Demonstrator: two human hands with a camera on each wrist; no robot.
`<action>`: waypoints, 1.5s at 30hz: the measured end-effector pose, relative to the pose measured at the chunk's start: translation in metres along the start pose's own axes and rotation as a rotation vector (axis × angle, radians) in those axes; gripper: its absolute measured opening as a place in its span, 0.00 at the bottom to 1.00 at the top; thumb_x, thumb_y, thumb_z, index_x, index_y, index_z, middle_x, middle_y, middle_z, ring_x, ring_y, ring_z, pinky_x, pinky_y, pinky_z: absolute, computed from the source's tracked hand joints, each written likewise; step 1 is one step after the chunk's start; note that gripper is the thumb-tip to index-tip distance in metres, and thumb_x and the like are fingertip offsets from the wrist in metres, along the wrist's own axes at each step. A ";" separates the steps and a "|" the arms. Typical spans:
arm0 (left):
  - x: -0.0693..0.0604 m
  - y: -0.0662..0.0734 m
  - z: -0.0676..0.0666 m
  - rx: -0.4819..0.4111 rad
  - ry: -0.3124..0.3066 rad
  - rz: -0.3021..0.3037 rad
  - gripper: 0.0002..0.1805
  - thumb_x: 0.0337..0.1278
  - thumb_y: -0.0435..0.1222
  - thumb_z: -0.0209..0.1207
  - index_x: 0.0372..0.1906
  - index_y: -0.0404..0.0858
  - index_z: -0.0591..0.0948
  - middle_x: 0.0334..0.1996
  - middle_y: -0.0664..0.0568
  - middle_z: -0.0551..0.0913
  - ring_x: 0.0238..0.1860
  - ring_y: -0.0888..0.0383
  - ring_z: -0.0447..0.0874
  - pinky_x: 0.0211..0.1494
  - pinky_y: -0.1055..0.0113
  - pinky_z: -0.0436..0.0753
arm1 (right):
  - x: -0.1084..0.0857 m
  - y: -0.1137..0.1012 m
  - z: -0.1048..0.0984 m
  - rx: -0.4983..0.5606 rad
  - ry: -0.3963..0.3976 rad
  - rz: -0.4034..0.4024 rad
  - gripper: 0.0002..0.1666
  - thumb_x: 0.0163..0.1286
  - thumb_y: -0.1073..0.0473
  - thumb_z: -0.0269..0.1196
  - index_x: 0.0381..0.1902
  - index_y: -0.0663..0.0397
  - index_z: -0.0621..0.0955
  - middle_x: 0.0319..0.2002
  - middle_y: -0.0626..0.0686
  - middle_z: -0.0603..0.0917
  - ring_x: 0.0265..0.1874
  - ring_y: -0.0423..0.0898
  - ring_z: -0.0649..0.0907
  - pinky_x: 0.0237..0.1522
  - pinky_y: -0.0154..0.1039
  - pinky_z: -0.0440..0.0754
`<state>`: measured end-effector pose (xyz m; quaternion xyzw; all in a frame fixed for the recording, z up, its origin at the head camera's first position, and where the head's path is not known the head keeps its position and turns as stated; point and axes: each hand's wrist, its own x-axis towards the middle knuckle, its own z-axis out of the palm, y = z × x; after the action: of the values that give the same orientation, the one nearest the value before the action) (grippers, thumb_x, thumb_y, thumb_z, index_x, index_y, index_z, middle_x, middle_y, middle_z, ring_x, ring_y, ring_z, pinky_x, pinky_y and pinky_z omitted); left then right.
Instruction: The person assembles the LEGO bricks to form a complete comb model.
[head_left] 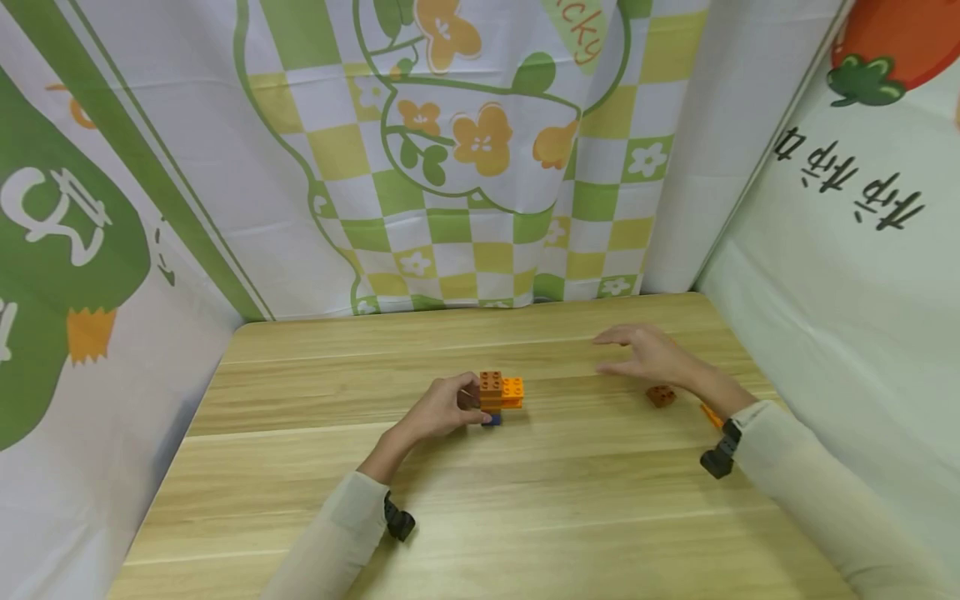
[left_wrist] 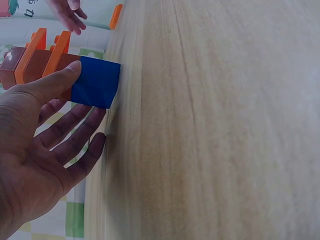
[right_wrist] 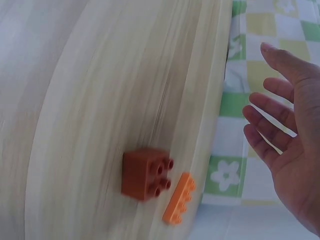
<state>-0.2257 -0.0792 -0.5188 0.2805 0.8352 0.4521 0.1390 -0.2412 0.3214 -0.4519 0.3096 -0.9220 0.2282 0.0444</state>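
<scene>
My left hand (head_left: 441,407) holds a stack of toy building bricks, its thumb near the joint between the blue brick (left_wrist: 97,82) at the bottom and the brown one above. Higher up, brown bricks (left_wrist: 12,65) alternate with two thin orange bricks (left_wrist: 34,52) that stick out to one side. The stack is upright on or just over the table; which one I cannot tell. Over the right part of the table, my right hand (head_left: 651,354) holds nothing, its fingers apart. Below it are a loose brown brick (right_wrist: 137,175) and a thin orange brick (right_wrist: 179,200).
The wooden table (head_left: 300,500) runs up to a patterned curtain (head_left: 480,250) at the back. White printed cloth (head_left: 825,275) hangs along the right side, and more cloth (head_left: 172,333) closes off the left. Each wrist wears a small black camera.
</scene>
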 end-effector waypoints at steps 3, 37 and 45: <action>0.000 0.000 0.000 0.000 0.002 -0.002 0.18 0.62 0.38 0.76 0.50 0.40 0.80 0.43 0.51 0.87 0.44 0.57 0.90 0.48 0.63 0.88 | -0.004 0.009 -0.003 -0.037 0.004 0.005 0.27 0.63 0.58 0.79 0.58 0.64 0.87 0.56 0.65 0.88 0.57 0.66 0.86 0.59 0.65 0.82; 0.000 -0.001 0.001 -0.008 -0.001 0.007 0.17 0.62 0.38 0.76 0.49 0.40 0.81 0.44 0.52 0.87 0.47 0.56 0.90 0.51 0.62 0.88 | -0.039 0.070 -0.011 -0.168 -0.075 0.265 0.34 0.72 0.53 0.72 0.65 0.74 0.79 0.60 0.76 0.81 0.60 0.75 0.80 0.64 0.69 0.77; 0.000 -0.001 0.001 -0.006 -0.001 -0.011 0.17 0.62 0.37 0.75 0.50 0.40 0.80 0.44 0.51 0.87 0.48 0.55 0.90 0.51 0.62 0.88 | -0.039 0.076 -0.008 -0.188 -0.096 0.293 0.35 0.74 0.52 0.71 0.66 0.74 0.78 0.61 0.76 0.81 0.61 0.75 0.80 0.64 0.68 0.77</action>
<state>-0.2254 -0.0791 -0.5203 0.2756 0.8353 0.4539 0.1425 -0.2554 0.4000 -0.4829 0.1768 -0.9756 0.1302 -0.0045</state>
